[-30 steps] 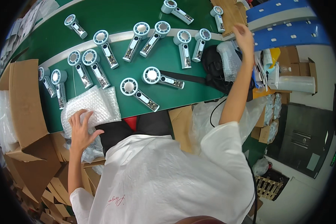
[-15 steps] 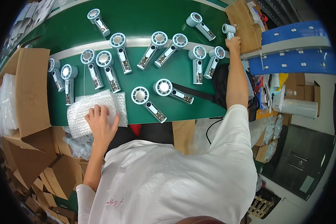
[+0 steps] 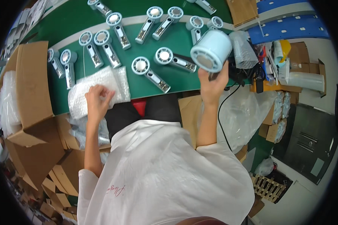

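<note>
In my right hand [image 3: 214, 84] is a light-blue handheld fan [image 3: 212, 48], raised off the table with its round head toward me. My fingers wrap its handle, which is mostly hidden. My left hand [image 3: 98, 98] rests over a stack of bubble wrap [image 3: 84, 88] at the table's near edge. Its fingers are curled in toward the thumb; whether they pinch the wrap is not visible. Between the hands lie two more fans, a near one [image 3: 141, 65] and another [image 3: 164, 56] on its right. Several similar fans with clear-fronted handles, such as one [image 3: 118, 30], lie farther back.
A cardboard box [image 3: 33, 86] with clear plastic bags [image 3: 9, 101] stands at the left. Beyond the right hand are a roll of bubble wrap [image 3: 243, 50], a dark bag and blue racks [image 3: 289, 28]. A black cable [image 3: 221, 120] hangs over plastic sheeting [image 3: 244, 127].
My right hand has come back from the far right, bringing the fan near me. The left hand's spread fingers have curled in over the bubble wrap. The view has shifted.
</note>
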A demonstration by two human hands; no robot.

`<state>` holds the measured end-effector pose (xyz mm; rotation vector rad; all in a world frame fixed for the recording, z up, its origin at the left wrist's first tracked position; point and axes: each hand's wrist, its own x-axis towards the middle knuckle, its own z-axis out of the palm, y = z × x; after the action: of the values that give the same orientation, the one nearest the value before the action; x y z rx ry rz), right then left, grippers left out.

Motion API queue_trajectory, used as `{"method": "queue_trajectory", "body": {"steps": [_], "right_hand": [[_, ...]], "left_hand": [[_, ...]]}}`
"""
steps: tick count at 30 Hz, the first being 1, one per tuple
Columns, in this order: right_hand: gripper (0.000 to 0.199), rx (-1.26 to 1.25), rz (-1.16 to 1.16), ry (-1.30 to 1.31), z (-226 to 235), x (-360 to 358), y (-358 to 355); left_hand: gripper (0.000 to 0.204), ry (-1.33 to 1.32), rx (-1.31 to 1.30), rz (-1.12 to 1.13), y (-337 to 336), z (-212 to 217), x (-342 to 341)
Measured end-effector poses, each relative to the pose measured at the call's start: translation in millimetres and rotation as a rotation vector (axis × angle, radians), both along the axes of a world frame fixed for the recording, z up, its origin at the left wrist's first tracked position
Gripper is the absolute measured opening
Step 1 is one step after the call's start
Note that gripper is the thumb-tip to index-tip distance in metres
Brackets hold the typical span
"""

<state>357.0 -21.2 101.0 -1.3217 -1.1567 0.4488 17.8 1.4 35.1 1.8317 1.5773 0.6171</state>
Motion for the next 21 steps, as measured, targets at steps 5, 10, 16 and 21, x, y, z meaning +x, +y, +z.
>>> {"method": "queue_trajectory", "body": {"steps": [5,10,16,21], "right_hand": [[0.051,-0.145,0.256,0.066,-26,-33,-39],[0.046,-0.304,0.368,0.34,-39,-59,-58],[0.042,-0.321,0.524,0.544,-42,-79,-58],[0.049,-0.252,0.749,0.746,-57,-82,-53]], "left_hand": [[0.016,-0.112,0.053,0.085,0,-8,-1],[0.015,-0.081,0.04,0.004,-3,-5,-4],[0.013,-0.099,0.04,0.031,-3,-8,-7],[0.012,-0.218,0.022,0.084,-3,-11,-8]]}}
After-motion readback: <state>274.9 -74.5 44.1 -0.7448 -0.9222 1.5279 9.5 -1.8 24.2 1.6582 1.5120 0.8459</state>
